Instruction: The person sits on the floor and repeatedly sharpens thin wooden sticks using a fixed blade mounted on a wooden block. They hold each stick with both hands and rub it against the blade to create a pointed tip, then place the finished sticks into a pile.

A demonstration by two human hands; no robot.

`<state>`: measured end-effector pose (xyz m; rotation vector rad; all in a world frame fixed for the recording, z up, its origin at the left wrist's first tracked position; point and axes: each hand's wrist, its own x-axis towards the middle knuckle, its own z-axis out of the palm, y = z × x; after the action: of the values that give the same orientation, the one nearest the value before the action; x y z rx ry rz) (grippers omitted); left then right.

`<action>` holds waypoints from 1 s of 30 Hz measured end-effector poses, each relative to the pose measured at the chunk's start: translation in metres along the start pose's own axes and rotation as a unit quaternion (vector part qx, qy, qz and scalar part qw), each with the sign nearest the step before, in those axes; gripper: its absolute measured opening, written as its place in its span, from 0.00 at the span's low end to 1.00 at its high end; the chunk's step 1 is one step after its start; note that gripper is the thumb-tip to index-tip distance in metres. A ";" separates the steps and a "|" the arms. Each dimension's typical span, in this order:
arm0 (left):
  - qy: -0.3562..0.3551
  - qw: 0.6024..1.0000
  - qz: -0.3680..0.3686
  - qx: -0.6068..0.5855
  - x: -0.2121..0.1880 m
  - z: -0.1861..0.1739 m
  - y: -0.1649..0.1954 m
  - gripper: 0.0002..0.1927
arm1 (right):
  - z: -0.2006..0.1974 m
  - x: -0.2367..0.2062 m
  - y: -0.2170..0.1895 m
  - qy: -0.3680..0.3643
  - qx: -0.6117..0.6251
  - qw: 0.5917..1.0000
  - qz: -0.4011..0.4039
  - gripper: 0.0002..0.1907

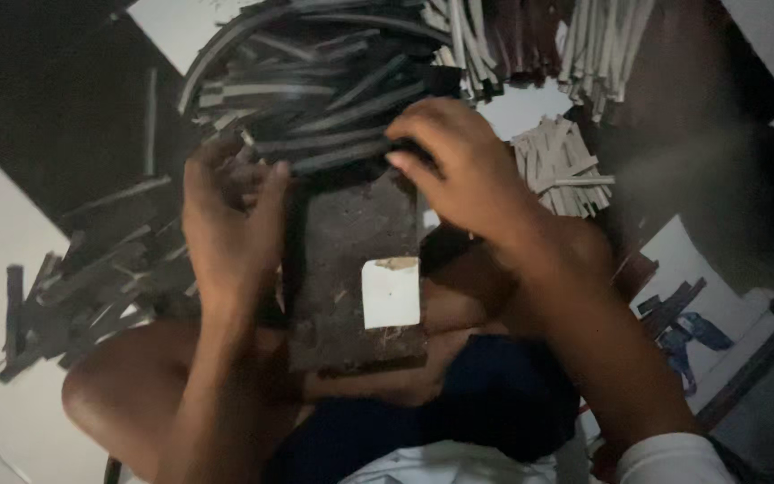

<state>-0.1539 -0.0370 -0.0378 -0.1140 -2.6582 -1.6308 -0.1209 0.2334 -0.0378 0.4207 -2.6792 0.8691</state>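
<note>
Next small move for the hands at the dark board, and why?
Probably draw the right hand back toward the body, pulling one dark flat strip onto the dark rectangular board. Its fingertips already rest on the strip pile at the board's far edge, while the left hand sits at the board's left side. The frame is dim and blurred, so the grip itself is unclear.

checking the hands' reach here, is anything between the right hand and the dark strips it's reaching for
Nothing visible: the right hand already rests its fingertips on the dark strips at the top of the dark board. The left hand is beside the board.
</note>
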 end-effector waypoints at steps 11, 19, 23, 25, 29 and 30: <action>0.026 0.976 0.187 0.112 -0.017 0.015 0.010 0.18 | 0.061 -0.088 0.159 -0.171 -0.186 0.870 0.423 0.13; -0.023 0.986 0.113 0.122 -0.010 0.026 0.016 0.20 | 0.054 -0.097 0.182 -0.094 -0.160 0.871 0.454 0.16; -0.039 0.995 0.090 -0.001 -0.017 0.022 0.024 0.21 | 0.055 -0.100 0.175 -0.071 -0.117 0.862 0.489 0.17; -0.054 0.994 0.032 -0.087 -0.020 0.021 0.028 0.19 | 0.057 -0.101 0.170 -0.058 -0.153 0.876 0.454 0.20; -0.065 0.994 -0.037 -0.083 -0.024 0.019 0.030 0.13 | 0.056 -0.100 0.165 -0.018 -0.173 0.896 0.410 0.22; -0.060 0.997 -0.024 -0.040 -0.025 0.021 0.030 0.12 | 0.054 -0.099 0.165 -0.049 -0.142 0.877 0.456 0.20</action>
<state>-0.1266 -0.0059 -0.0216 -0.1560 -2.7005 -1.8016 -0.0997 0.3467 -0.2014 -0.9703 -2.9963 0.6188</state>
